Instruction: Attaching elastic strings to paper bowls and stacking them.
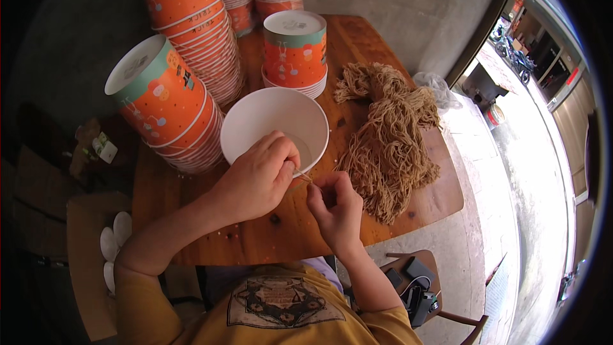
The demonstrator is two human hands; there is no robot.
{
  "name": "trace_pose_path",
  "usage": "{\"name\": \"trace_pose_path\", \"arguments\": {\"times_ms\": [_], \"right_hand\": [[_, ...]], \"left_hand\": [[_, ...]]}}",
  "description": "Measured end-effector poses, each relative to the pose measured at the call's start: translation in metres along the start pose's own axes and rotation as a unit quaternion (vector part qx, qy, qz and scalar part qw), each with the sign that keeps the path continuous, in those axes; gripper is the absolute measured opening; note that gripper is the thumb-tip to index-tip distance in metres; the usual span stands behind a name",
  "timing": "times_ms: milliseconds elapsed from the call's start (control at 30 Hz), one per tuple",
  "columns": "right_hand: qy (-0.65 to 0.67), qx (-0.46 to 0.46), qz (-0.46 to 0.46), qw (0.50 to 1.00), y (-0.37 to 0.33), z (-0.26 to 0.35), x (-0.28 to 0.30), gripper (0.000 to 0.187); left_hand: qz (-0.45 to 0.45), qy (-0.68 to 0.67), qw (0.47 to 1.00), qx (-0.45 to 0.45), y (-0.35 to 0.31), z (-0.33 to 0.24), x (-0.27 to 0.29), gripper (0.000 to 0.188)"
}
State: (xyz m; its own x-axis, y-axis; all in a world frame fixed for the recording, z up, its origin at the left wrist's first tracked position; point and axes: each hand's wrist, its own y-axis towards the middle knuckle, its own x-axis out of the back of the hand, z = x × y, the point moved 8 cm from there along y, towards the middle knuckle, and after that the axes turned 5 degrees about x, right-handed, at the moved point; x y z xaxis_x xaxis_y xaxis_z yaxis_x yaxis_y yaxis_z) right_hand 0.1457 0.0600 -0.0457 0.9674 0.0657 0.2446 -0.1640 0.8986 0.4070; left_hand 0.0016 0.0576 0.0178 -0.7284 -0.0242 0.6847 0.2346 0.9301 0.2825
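Note:
An upright paper bucket (255, 118) stands in front of me with its white inside showing. My left hand (262, 169) is over its near rim, the fingers pinched on a thin tan cord (303, 176). Just to the right, my right hand (337, 209) pinches the same cord, thumb against forefinger. The cord spans the short gap between my fingertips, by the bucket's rim. Whether it passes through a hole in the bucket, I cannot tell. A loose heap of tan cords (393, 144) lies right of the bucket.
Upside-down stacks of orange buckets stand left (169, 99), behind (295, 57) and far left (191, 19) on the wooden table (281, 233). A clear plastic bag (437, 89) lies beyond the cords. A chair (415, 275) with devices is below right; a cardboard box (86, 249) sits lower left.

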Motion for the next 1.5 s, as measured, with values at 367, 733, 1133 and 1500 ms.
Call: {"name": "trace_pose_path", "arguments": {"times_ms": [367, 733, 1133, 1500], "right_hand": [[0.098, -0.043, 0.004, 0.994, -0.005, 0.002, 0.001, 0.013], [0.220, -0.130, 0.046, 0.966, -0.012, -0.004, -0.001, 0.014], [-0.160, 0.245, 0.165, 0.942, 0.048, 0.072, 0.020, 0.010], [-0.170, 0.251, 0.247, 0.920, 0.059, 0.064, -0.049, 0.008]], "left_hand": [[-0.027, 0.103, 0.984, -0.141, -0.008, -0.030, -0.009, 0.019], [-0.072, 0.101, 0.981, -0.152, -0.008, -0.022, -0.008, 0.014], [-0.039, 0.198, 0.975, -0.096, -0.049, 0.005, 0.010, 0.016], [-0.061, 0.079, 0.995, -0.016, -0.065, 0.019, 0.041, 0.021]]}}
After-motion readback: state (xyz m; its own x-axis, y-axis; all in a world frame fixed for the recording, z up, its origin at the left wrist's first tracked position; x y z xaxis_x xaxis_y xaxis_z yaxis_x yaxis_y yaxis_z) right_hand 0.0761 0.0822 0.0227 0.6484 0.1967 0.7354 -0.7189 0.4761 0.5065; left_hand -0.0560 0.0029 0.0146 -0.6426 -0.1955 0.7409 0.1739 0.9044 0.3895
